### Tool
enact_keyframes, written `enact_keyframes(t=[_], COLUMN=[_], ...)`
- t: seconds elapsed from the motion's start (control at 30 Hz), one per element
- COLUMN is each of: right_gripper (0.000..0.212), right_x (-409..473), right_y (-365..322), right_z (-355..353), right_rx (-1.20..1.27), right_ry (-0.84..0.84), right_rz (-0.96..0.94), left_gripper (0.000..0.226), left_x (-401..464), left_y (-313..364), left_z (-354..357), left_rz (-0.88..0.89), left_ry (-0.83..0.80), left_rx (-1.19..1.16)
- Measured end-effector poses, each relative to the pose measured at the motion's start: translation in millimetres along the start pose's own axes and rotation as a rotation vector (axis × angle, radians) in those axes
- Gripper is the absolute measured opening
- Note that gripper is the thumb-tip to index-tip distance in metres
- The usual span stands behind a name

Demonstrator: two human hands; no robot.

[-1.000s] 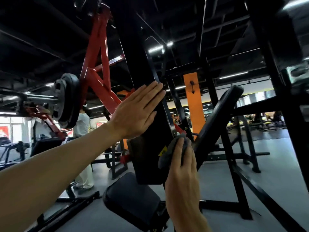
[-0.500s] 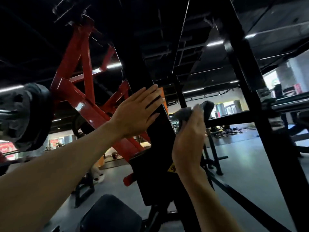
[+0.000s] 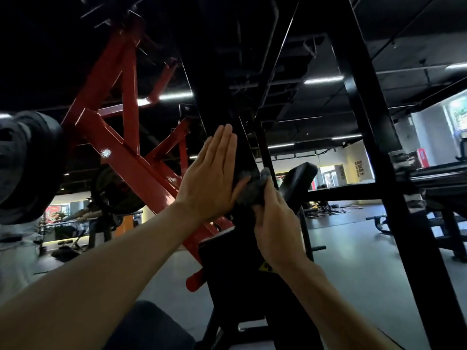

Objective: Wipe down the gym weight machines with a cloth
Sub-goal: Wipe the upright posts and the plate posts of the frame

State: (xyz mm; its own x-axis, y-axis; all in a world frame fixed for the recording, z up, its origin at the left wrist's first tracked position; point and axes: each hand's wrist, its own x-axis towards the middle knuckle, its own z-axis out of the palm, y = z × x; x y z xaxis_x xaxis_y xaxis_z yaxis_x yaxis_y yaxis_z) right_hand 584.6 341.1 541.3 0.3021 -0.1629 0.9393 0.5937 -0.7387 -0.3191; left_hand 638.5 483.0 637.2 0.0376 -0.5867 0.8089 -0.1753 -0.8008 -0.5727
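At the far left a black weight plate [image 3: 24,168] hangs on the red frame [image 3: 121,152]. Your left hand [image 3: 209,178] lies flat with straight fingers against the black upright post [image 3: 217,107], holding nothing. Just to its right, your right hand [image 3: 275,223] grips the grey cloth [image 3: 252,189], bunched and pressed against the same post, touching your left thumb. A black pad [image 3: 298,180] sits behind, further right.

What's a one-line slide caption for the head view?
Left hand flat against the black upright while the right hand presses a grey cloth to it.
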Motion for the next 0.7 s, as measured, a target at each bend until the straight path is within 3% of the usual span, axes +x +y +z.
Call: enact_keyframes(t=[0.17,0.27,0.47,0.57,0.7], right_gripper=[0.065,0.064,0.067,0.068,0.069], right_x=[91.6,95.4,55.3,34.7,28.6], right_y=[-3.4,-4.9,12.0,22.8,29.0], right_z=[-10.9,-17.1,-28.6,-30.4,-26.5], right_rx=[0.360,0.506,0.499,0.523,0.530], right_ry=[-0.250,-0.349,-0.378,-0.396,-0.396], right_rz=[0.030,0.015,-0.036,-0.031,-0.034], left_gripper=[0.066,0.065,0.066,0.074,0.067], left_x=[1.1,3.7,8.4,8.3,4.9], left_y=[-14.3,-11.1,9.2,12.4,13.1], left_z=[-10.8,-19.8,-42.1,-51.0,-49.5], left_rz=[0.071,0.040,-0.208,-0.206,-0.208], left_ry=[-0.027,-0.064,-0.169,-0.241,-0.269], left_rx=[0.004,-0.020,-0.305,-0.306,-0.258])
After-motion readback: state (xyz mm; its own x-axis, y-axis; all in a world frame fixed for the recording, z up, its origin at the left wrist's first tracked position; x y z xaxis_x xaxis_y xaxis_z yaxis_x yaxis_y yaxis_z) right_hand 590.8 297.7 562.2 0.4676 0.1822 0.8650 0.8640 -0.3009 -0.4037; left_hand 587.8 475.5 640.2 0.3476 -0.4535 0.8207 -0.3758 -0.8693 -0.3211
